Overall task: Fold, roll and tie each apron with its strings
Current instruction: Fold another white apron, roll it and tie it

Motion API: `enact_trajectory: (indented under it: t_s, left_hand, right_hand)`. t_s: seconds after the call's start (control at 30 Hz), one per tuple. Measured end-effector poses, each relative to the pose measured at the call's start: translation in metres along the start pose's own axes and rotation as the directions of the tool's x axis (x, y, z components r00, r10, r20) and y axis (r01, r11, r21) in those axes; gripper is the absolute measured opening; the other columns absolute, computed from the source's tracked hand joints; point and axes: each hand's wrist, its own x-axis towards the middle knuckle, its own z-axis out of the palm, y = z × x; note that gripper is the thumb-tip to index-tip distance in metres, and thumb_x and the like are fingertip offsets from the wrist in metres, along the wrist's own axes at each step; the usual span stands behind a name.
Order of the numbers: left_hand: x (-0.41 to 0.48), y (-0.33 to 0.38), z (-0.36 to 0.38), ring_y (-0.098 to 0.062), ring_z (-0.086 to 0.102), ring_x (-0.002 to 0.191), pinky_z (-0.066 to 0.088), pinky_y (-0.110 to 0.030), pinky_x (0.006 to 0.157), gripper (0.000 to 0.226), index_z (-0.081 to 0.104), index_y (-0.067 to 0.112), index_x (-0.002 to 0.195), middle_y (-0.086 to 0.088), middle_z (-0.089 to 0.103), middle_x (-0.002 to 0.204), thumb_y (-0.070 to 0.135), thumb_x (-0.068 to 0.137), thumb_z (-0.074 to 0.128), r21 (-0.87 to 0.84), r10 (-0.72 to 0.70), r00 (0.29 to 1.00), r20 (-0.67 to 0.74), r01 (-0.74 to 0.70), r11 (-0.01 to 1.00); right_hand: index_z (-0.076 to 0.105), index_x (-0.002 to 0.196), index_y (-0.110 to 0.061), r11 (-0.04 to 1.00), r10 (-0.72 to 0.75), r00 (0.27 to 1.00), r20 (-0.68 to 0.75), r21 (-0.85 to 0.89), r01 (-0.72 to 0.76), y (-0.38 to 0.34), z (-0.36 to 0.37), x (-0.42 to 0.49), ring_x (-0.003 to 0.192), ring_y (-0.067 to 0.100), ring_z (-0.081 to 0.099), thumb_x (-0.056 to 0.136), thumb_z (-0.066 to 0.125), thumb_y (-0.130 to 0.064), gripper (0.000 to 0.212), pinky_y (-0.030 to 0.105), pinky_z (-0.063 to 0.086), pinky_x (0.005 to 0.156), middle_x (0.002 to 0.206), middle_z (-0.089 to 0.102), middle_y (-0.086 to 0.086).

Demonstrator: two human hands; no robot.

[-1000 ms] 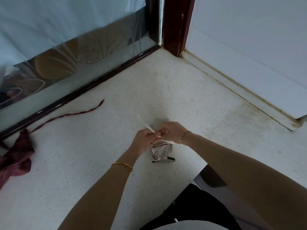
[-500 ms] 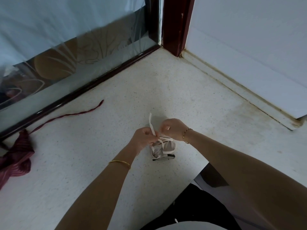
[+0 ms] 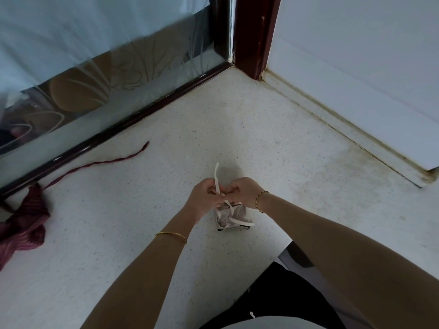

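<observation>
Head view: left hand (image 3: 204, 201) and right hand (image 3: 242, 192) pinch strings (image 3: 216, 178) of one rolled apron (image 3: 235, 213); one maroon apron (image 3: 26, 222) apart.

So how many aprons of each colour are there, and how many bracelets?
Pale grey apron: 1
Dark red apron: 1
Gold bracelets: 2, a bangle and a chain
Total: 4

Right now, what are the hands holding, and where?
The white string, just above the rolled apron: left hand pinches below its loose end, right hand beside it.
</observation>
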Motion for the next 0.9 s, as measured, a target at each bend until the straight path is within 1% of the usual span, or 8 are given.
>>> enact_trajectory:
  t_s: [0.07,0.17,0.27,0.33,0.5,0.67,0.8,0.9]
  left_hand:
    - [0.000,-0.002,0.003,-0.019,0.063,0.069,0.056,-0.025,0.058,0.020,0.060,-0.002,0.093,-0.008,0.062,0.078,-0.012,0.077,0.062,0.032,0.038,0.997,-0.072,-0.035,0.999]
    - [0.002,-0.006,0.007,-0.022,0.064,0.074,0.057,-0.034,0.061,0.014,0.064,0.004,0.091,-0.002,0.062,0.079,-0.005,0.081,0.059,0.290,0.190,0.973,-0.128,-0.146,0.946]
    - [0.002,-0.008,0.009,-0.016,0.055,0.075,0.047,-0.026,0.063,0.007,0.061,0.007,0.083,0.001,0.054,0.082,0.003,0.085,0.057,0.603,0.383,0.920,-0.081,-0.261,0.754]
    - [0.004,-0.012,0.010,-0.015,0.048,0.076,0.036,-0.022,0.064,0.006,0.056,0.009,0.082,0.001,0.047,0.086,0.005,0.087,0.057,0.690,0.458,0.886,-0.064,-0.292,0.662]
    - [0.008,-0.019,0.011,-0.015,0.050,0.081,0.045,-0.029,0.066,0.004,0.059,0.008,0.089,0.003,0.048,0.090,0.007,0.085,0.062,0.626,0.500,0.860,-0.105,-0.334,0.705]
    - [0.008,-0.013,0.008,-0.012,0.055,0.080,0.048,-0.027,0.065,0.027,0.049,0.029,0.074,0.011,0.053,0.082,0.008,0.081,0.064,0.503,0.394,0.910,-0.133,-0.280,0.818]
    - [0.012,-0.017,0.001,-0.010,0.053,0.069,0.041,-0.017,0.057,0.011,0.059,0.015,0.076,0.006,0.056,0.073,0.013,0.084,0.067,0.452,0.342,0.926,-0.161,-0.239,0.859]
    - [0.012,-0.022,-0.008,-0.013,0.052,0.067,0.041,-0.023,0.058,0.013,0.061,0.003,0.078,0.001,0.055,0.070,0.013,0.084,0.067,0.424,0.275,0.939,-0.209,-0.166,0.890]
  right_hand:
    - [0.066,0.077,-0.010,1.000,0.011,1.000,-0.009,-0.025,-0.011,0.001,0.002,0.003,0.065,0.013,0.055,0.083,0.066,-0.015,0.008,0.019,0.046,0.062,0.071,0.061,0.002]
    - [0.067,0.080,-0.005,0.997,0.018,1.000,0.002,-0.071,-0.018,0.000,0.005,0.005,0.060,0.011,0.051,0.085,0.063,-0.016,0.013,0.019,0.042,0.059,0.074,0.061,0.004]
    - [0.063,0.079,-0.006,0.998,0.052,0.999,0.008,0.021,-0.052,0.002,0.005,0.007,0.059,0.012,0.050,0.085,0.061,-0.012,0.009,0.019,0.043,0.058,0.075,0.060,0.009]
    - [0.065,0.087,-0.002,0.982,0.087,0.996,0.028,0.168,-0.091,0.003,0.004,0.006,0.058,0.013,0.053,0.087,0.058,-0.008,0.009,0.020,0.047,0.058,0.072,0.059,0.009]
    - [0.063,0.101,-0.001,0.968,0.077,0.996,0.040,0.237,-0.085,0.001,0.003,0.005,0.059,0.016,0.055,0.093,0.042,0.000,0.022,0.025,0.050,0.061,0.070,0.058,0.006]
    - [0.063,0.094,-0.011,0.973,0.061,0.998,0.003,0.225,-0.060,0.008,0.005,0.007,0.058,0.013,0.060,0.092,0.050,0.001,0.017,0.026,0.055,0.065,0.070,0.062,0.006]
    - [0.057,0.080,-0.008,0.969,0.107,0.993,-0.043,0.228,-0.095,0.007,0.005,0.011,0.050,0.013,0.061,0.089,0.047,0.002,0.017,0.026,0.056,0.056,0.067,0.062,0.008]
    - [0.059,0.085,0.000,0.998,0.048,0.994,-0.095,0.040,-0.045,0.006,0.003,0.012,0.056,0.019,0.059,0.085,0.046,-0.002,0.012,0.030,0.053,0.060,0.067,0.060,0.010]
